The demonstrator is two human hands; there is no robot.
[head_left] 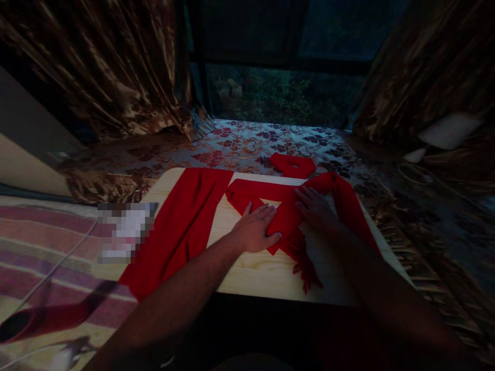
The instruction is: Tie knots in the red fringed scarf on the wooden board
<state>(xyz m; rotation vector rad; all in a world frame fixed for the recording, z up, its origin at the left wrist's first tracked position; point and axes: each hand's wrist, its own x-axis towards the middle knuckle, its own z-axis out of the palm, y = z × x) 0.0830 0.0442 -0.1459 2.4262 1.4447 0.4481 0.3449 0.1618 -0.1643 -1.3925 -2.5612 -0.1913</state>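
A long red scarf (pixel 181 226) with a fringed end lies folded across a light wooden board (pixel 255 273). My left hand (pixel 257 226) rests flat on the folded middle of the scarf, fingers stretched out and pointing right. Just to its right, my right hand (pixel 315 206) also lies flat on the red cloth, fingers spread and pointing up-left. The fringe (pixel 307 270) hangs toward the board's near edge below both hands. A smaller folded red cloth (pixel 293 165) sits beyond the board's far edge.
A floral-patterned cloth (pixel 247 144) covers the surface under a dark window. Brown patterned curtains (pixel 96 67) hang at both sides. A striped blanket (pixel 42 247) lies at the left, with a blurred-out item (pixel 124 229) by the board. A white object (pixel 450 129) lies at the right.
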